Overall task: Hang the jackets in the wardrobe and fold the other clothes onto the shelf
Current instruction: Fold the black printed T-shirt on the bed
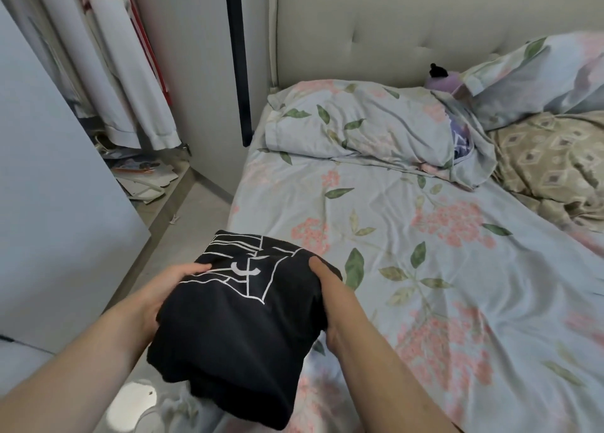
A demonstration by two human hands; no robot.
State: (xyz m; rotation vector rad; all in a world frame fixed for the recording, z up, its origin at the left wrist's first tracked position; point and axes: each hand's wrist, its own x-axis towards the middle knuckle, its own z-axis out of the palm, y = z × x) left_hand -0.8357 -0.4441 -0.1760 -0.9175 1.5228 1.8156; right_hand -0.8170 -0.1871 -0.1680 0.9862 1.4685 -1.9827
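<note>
The fingers of the left hand (163, 293) and right hand (330, 302) lie hidden beneath the folded black garment (235, 328), its white print (240, 270) partly tucked from sight. Far beyond it, a purple toy (441, 81) sits half buried behind pillows (359, 122). Hanging clothes (130, 73) up to its left are cut by the top edge.

The one head-worn camera is looking forward and down, close over the bed (441, 262), with the wardrobe (192, 56) at left.
</note>
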